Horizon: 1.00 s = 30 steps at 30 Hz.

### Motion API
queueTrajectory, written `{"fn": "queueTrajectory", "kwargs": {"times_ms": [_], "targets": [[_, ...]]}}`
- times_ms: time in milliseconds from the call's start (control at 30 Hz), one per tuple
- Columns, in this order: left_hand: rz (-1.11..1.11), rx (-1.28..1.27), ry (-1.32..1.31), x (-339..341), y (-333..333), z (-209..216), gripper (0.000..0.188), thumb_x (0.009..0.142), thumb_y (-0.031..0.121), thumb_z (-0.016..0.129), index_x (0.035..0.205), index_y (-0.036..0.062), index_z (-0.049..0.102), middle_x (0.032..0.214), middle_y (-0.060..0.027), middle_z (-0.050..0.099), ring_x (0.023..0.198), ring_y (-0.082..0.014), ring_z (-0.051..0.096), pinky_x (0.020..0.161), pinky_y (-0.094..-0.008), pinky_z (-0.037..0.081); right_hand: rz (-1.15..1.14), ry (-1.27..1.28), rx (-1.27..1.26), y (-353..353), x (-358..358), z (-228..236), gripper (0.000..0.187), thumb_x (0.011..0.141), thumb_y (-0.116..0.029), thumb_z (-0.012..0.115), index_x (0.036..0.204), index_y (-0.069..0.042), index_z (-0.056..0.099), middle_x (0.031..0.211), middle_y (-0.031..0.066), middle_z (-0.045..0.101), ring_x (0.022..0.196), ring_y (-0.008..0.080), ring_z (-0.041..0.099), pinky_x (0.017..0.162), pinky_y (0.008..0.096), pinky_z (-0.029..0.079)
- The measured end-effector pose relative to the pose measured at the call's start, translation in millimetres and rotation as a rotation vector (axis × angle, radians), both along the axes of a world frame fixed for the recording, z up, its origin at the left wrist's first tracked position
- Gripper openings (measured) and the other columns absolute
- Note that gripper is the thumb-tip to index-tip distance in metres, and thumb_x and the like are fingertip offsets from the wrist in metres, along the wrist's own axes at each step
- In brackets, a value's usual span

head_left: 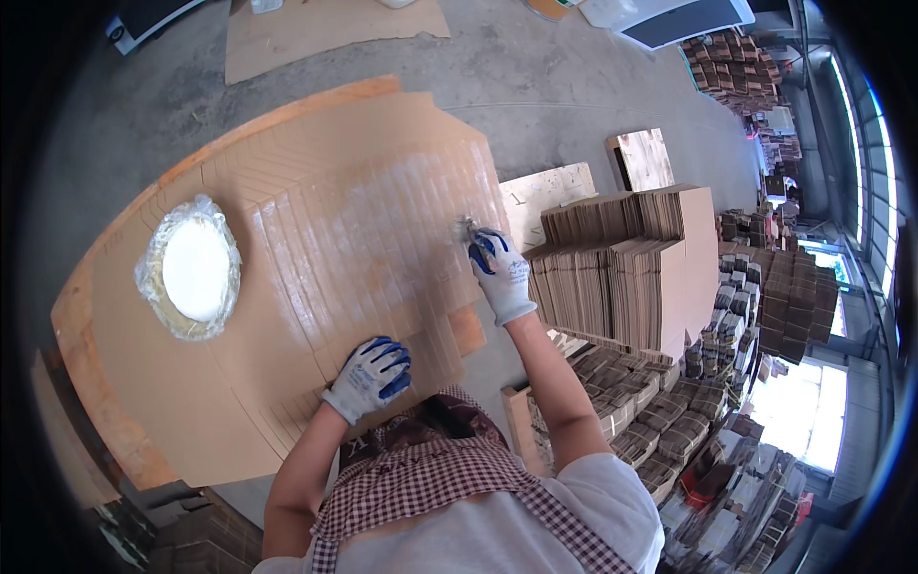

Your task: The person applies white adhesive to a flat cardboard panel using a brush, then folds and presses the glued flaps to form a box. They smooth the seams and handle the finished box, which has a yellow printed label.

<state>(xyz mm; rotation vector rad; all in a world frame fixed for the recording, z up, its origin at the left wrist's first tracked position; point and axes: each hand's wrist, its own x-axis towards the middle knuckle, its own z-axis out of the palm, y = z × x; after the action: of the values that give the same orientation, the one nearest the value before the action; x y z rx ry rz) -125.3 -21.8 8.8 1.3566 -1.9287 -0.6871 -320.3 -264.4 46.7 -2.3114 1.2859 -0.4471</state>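
Observation:
Flat brown cardboard sheets (229, 402) lie fanned out in overlapping layers in front of me, with wet, whitish shiny streaks across their strips. My left hand (368, 380), in a white glove with blue fingers, rests on the near edge of the sheets, fingers stretched out. My right hand (499, 277), gloved the same way, is at the right edge of the streaked sheets. Its fingers are closed on a small crumpled greyish thing (468, 228), whose kind I cannot make out. On the left of the sheets stands a plastic-lined bowl (145, 277) of white liquid.
The sheets lie on a wooden board (81, 335). Right of it stand stacked folded cardboard pieces (622, 277) and a wooden block (643, 160). Tied bundles of cardboard (660, 421) fill the lower right. Another cardboard sheet (325, 33) lies on the concrete floor (535, 96).

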Motion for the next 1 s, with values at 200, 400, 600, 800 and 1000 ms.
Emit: {"fn": "queueTrajectory", "kwargs": {"times_ms": [200,400,600,800,1000], "targets": [[0.004,0.021,-0.024,0,-2,5,0.027,0.081,0.024,0.072,0.102,0.0085,0.072,0.114,-0.0092,0.070,0.109,-0.0288,0.064,0.104,-0.0468,0.048,0.406,0.107,-0.176,35,0,11,0.034,0.082,-0.008,0.066,0.116,-0.010,0.064,0.121,0.0105,0.063,0.107,0.0312,0.064,0.090,0.0422,0.053],[0.004,0.014,-0.024,-3,-3,8,0.026,0.080,0.023,0.073,0.101,0.0080,0.073,0.113,-0.0093,0.070,0.109,-0.0292,0.065,0.104,-0.0468,0.048,0.153,0.184,-0.145,11,-19,0,0.036,0.076,-0.009,0.068,0.112,-0.011,0.065,0.120,0.0095,0.063,0.114,0.0309,0.061,0.092,0.0444,0.053],[-0.003,0.006,-0.049,-4,-8,11,0.027,0.079,0.023,0.072,0.101,0.0079,0.072,0.114,-0.0092,0.070,0.111,-0.0287,0.065,0.104,-0.0457,0.048,0.490,0.189,-0.201,38,-29,-4,0.044,0.074,-0.013,0.071,0.117,-0.017,0.063,0.125,0.0053,0.060,0.122,0.0278,0.057,0.096,0.0443,0.051],[0.027,0.052,-0.045,-7,-8,16,0.028,0.080,0.024,0.073,0.102,0.0074,0.071,0.114,-0.0092,0.070,0.110,-0.0297,0.064,0.104,-0.0465,0.047,0.042,0.067,-0.230,-16,-64,6,0.030,0.078,-0.002,0.064,0.108,-0.007,0.067,0.115,0.0133,0.067,0.112,0.0358,0.062,0.094,0.0438,0.053],[-0.047,0.090,-0.051,-40,-25,36,0.037,0.083,0.032,0.073,0.111,0.0078,0.070,0.120,-0.0114,0.067,0.115,-0.0318,0.061,0.107,-0.0494,0.043,0.241,-0.033,-0.083,11,-72,39,0.033,0.078,-0.003,0.066,0.110,-0.008,0.067,0.118,0.0112,0.065,0.116,0.0344,0.060,0.099,0.0444,0.050]]}}
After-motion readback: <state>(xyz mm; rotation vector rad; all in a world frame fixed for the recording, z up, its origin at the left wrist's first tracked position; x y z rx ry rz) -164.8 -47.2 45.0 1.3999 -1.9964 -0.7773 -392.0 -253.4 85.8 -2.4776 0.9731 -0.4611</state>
